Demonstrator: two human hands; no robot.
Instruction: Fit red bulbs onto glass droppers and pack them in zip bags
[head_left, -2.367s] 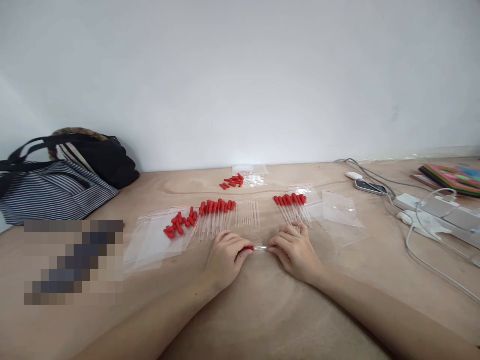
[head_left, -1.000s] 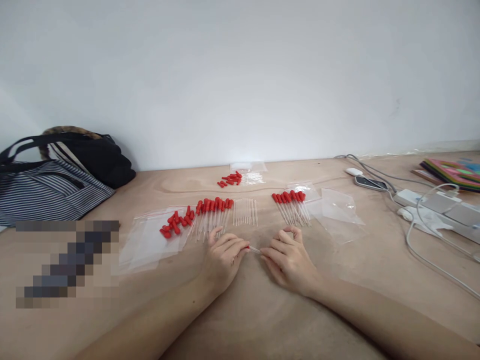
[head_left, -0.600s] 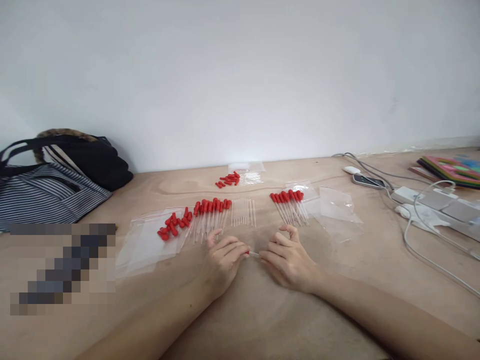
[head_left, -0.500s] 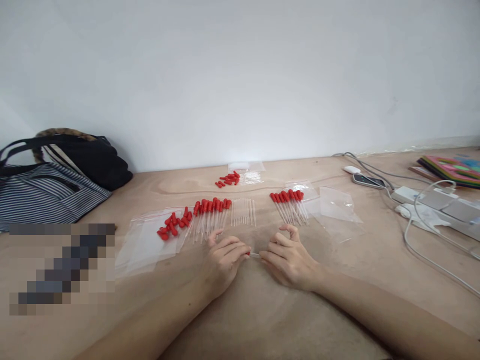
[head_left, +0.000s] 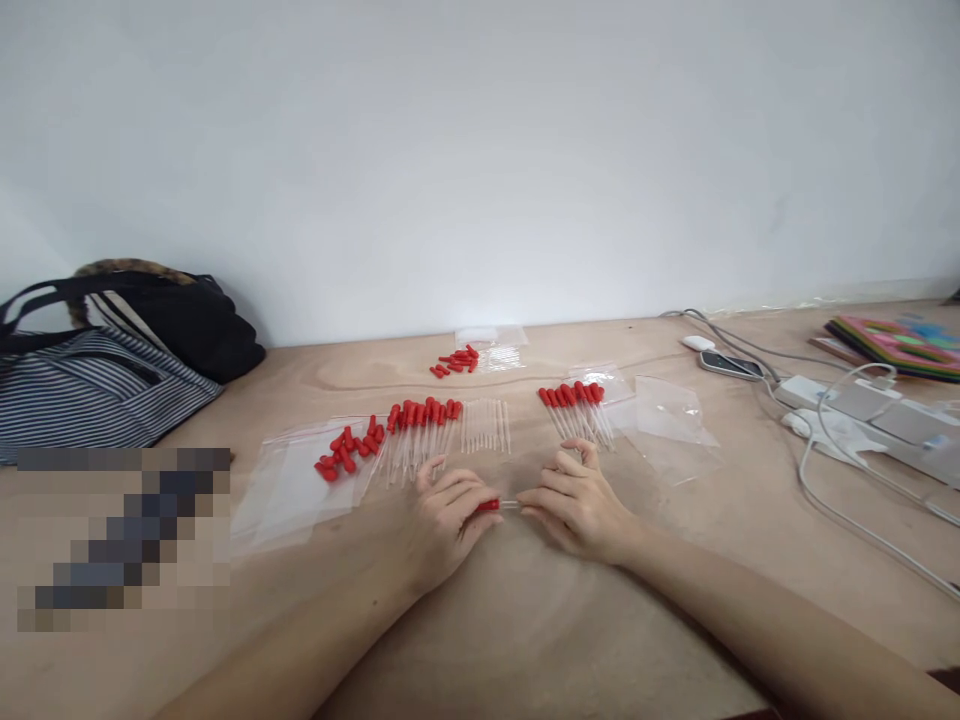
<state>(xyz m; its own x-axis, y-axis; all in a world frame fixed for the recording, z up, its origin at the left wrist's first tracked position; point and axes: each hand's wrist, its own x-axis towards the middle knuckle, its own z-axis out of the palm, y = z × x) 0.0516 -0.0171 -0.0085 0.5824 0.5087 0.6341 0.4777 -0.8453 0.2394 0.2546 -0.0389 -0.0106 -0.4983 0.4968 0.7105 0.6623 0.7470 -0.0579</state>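
Between thumb and fingers, my left hand (head_left: 454, 520) grips a red rubber bulb (head_left: 489, 505). A clear dropper tube (head_left: 510, 504) runs from the bulb's mouth into the pinched fingers of my right hand (head_left: 574, 505), which hide its far end. Just beyond my left hand lies a row of red-bulbed droppers (head_left: 420, 425). Beside it are bare clear tubes (head_left: 486, 425). Another group of red-bulbed droppers (head_left: 576, 408) lies past my right hand. Loose red bulbs (head_left: 349, 450) rest on a clear plastic bag (head_left: 281, 490) at the left.
Smaller red bulbs (head_left: 456, 360) lie near the wall by a clear packet (head_left: 501, 350). Clear bags (head_left: 675, 425) lie on the right. A power strip (head_left: 877, 410), cables, a dark device (head_left: 731, 365) and coloured sheets (head_left: 900, 345) sit farther right. A striped bag (head_left: 112, 385) stands left.
My left fingers have shifted so more of the red bulb shows. My right hand has moved slightly up and left; the tube stays between both hands.
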